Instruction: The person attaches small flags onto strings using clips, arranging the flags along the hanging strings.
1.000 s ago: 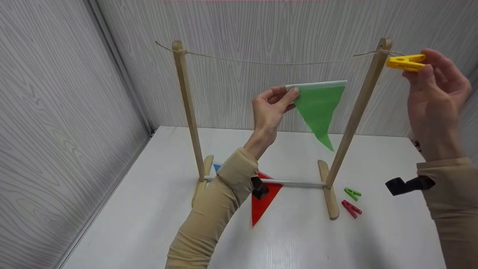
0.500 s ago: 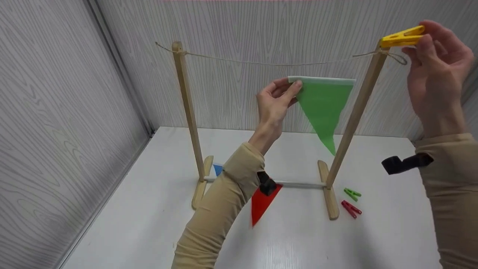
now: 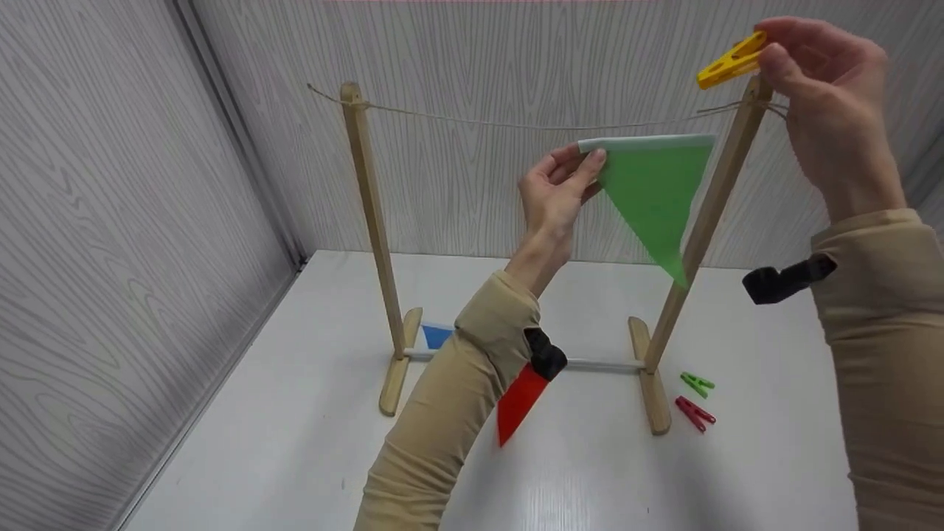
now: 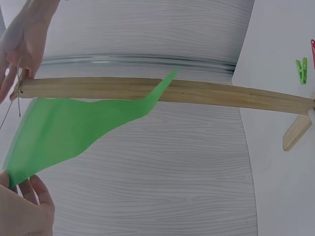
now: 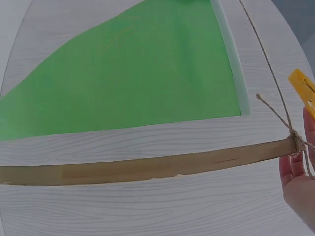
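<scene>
My left hand (image 3: 557, 192) pinches the white-edged top left corner of a green triangular flag (image 3: 653, 195), which hangs point down just under a thin string (image 3: 516, 126). In the left wrist view the flag (image 4: 74, 132) stretches from those fingers to beside the wooden post (image 4: 123, 89). Level with the top of the right post (image 3: 726, 173), my right hand (image 3: 833, 88) holds a yellow clothespin (image 3: 730, 63) between thumb and fingers. The clothespin sits above the string, apart from it. In the right wrist view only part of the clothespin (image 5: 302, 88) shows, near the string's knot (image 5: 295, 140).
The string runs between the right post and a left post (image 3: 376, 221), joined low by a white rod (image 3: 608, 364). A green clothespin (image 3: 697, 384) and a red clothespin (image 3: 695, 414) lie on the white table (image 3: 767, 442). My left sleeve partly hides a red flag (image 3: 520, 409) and a blue flag (image 3: 436, 336).
My right hand has risen and moved left with the yellow clothespin, from beside the right post to above the string. The left hand has lifted the green flag slightly up and right.
</scene>
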`<state>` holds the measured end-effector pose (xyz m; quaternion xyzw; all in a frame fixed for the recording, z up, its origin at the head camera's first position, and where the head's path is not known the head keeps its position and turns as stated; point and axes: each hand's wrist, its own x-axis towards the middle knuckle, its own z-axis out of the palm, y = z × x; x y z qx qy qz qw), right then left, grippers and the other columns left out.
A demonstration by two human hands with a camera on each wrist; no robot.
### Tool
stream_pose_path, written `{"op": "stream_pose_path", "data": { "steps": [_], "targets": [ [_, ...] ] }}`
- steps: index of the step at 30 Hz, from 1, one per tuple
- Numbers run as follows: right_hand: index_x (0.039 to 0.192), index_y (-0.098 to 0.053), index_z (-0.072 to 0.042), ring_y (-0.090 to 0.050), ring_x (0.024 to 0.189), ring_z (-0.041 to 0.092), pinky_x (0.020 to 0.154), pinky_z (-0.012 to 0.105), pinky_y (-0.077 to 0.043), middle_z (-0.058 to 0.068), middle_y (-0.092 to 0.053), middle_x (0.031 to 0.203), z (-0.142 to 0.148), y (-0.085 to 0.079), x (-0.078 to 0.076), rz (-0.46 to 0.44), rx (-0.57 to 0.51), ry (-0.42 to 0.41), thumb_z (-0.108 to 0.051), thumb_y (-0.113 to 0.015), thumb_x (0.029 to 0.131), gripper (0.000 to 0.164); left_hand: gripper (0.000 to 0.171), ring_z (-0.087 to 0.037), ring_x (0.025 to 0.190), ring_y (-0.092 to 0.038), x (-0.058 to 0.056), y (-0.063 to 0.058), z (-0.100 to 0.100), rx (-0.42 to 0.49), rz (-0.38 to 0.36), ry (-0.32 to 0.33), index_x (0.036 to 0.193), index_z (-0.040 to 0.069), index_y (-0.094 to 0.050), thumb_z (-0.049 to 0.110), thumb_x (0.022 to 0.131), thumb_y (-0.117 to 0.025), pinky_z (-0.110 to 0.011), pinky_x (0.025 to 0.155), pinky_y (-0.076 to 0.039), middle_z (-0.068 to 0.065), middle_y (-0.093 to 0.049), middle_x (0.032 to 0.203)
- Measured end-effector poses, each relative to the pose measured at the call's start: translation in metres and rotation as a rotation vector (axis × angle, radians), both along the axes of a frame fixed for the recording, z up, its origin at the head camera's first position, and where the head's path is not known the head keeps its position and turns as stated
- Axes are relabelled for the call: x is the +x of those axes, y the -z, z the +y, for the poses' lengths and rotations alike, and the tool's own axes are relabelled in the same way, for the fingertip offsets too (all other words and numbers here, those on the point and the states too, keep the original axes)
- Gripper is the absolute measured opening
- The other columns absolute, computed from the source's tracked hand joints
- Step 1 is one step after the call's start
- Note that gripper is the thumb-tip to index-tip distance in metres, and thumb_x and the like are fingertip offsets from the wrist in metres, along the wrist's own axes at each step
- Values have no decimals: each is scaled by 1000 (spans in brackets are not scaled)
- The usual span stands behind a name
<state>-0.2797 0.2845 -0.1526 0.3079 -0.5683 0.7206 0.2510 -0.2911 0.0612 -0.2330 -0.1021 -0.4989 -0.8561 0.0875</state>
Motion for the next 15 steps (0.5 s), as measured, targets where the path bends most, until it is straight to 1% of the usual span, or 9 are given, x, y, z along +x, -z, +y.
{"op": "stream_pose_path", "data": {
  "steps": [3,6,8,11,14,15],
  "targets": [
    [116,-66,9,-58,106,19,96,20,-47,12,-66,111,1,-1,-2,-33,44,13,3,-67,92,26,28,-11,86,-68,0,-1,3,9,-6,-2,117,-6,-65,3,91,-72,-29,83,-62,-20,-72,111],
    [115,-67,8,-59,103,18,92,18,-48,11,-68,109,2,0,-4,-30,86,27,2,-67,92,24,29,-11,85,-67,0,-2,5,3,-1,3,118,-7,-64,3,91,-71,-29,82,-62,-21,-71,113],
    [114,-67,8,-61,100,17,89,18,-49,10,-70,107,2,0,-6,-9,115,36,3,-67,91,23,29,-11,85,-67,1,-4,7,-4,7,6,118,-7,-64,3,91,-71,-29,81,-62,-22,-71,113],
    [111,-69,7,-61,93,17,83,19,-50,9,-72,104,2,-1,-8,23,165,85,3,-69,90,21,29,-11,85,-68,1,-5,9,-7,19,6,118,-7,-64,3,91,-71,-28,80,-62,-23,-71,114],
    [109,-71,4,-60,88,15,79,17,-50,6,-73,102,3,-5,-8,23,244,167,1,-71,90,19,29,-11,84,-68,2,-6,11,-6,23,9,118,-7,-64,3,91,-71,-28,79,-62,-23,-71,114],
    [109,-71,3,-59,86,15,77,16,-50,4,-73,101,3,-7,-7,11,279,197,-1,-71,91,18,29,-10,83,-68,2,-6,11,-5,23,12,118,-7,-64,3,91,-71,-28,79,-62,-23,-71,114]
  ]
}}
